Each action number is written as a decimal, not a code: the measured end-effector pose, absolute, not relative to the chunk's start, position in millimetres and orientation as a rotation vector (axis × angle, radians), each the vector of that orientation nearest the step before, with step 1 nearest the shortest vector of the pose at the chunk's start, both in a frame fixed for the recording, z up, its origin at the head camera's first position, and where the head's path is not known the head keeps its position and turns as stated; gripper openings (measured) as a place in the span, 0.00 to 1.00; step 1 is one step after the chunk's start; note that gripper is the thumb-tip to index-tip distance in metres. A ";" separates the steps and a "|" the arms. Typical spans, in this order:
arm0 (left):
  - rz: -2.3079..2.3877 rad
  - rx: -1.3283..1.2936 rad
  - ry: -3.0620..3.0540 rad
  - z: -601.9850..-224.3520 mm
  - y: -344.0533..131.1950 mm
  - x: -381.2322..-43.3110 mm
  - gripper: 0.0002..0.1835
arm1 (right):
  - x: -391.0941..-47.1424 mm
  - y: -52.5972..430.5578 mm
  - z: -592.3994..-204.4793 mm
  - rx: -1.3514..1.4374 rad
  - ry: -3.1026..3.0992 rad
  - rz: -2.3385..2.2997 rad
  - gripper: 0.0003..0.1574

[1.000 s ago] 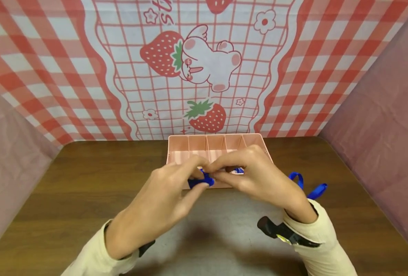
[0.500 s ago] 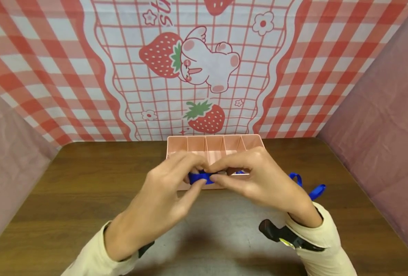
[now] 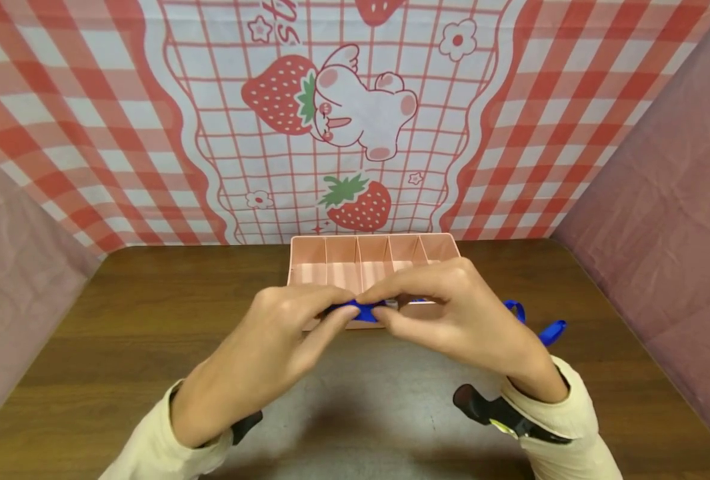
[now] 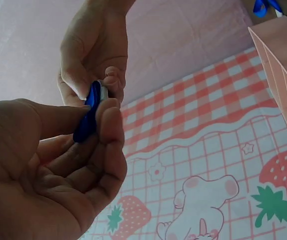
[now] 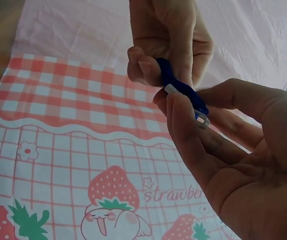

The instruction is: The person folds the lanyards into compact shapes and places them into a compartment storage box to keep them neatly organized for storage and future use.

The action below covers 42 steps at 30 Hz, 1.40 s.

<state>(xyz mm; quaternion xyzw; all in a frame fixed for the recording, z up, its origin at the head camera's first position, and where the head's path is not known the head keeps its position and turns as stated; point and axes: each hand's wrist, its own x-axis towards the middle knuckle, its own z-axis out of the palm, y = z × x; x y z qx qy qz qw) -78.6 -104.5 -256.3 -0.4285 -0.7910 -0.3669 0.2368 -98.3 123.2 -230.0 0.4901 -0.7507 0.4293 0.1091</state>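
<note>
A blue ribbon (image 3: 367, 312) is held up between both hands, off the counter (image 3: 121, 320); in the head view it is seen across the near edge of a pink tray (image 3: 308, 249). One end is pinched between thumb and fingers of the left hand (image 3: 273, 333), and the other is gripped likewise by the right hand (image 3: 459, 310), so that both grips are closed on the same piece. At the right hand's end a small clear piece (image 5: 202, 120) is seen against the ribbon, largely covered by the fingers; whether it is fastened there cannot be told.

The tray, divided into compartments, is set at the middle of the counter's far edge, before a strawberry-printed cloth (image 3: 363, 110). Further ribbon, in blue loops (image 3: 553, 332), is seen beyond the right wrist, toward the counter's right edge. A grey mat (image 3: 391, 393) is laid along the middle of the counter's near edge.

The ribbon is judged to be very light, soft and limp, with a satin-like face that may be slippery; it would hardly be damaged, but folds could easily be lost if it were let slack. The clear piece is judged to be stiff and smooth. The hold is best taken by fingertips close to both ends, with ribbon and clear piece pressed together at the right.
</note>
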 end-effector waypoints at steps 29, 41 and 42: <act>-0.682 -1.269 -2.004 -257.9 -100.0 -84.1 0.17 | -98.7 122.1 -230.3 1.354 -2.300 1.529 0.30; -1.134 -1.218 -2.079 -248.1 -106.3 -81.0 0.10 | -95.3 126.0 -226.1 1.350 -2.265 1.370 0.21; -1.137 -1.202 -2.080 -247.6 -107.0 -80.8 0.10 | -96.1 126.1 -225.9 1.353 -2.254 1.340 0.20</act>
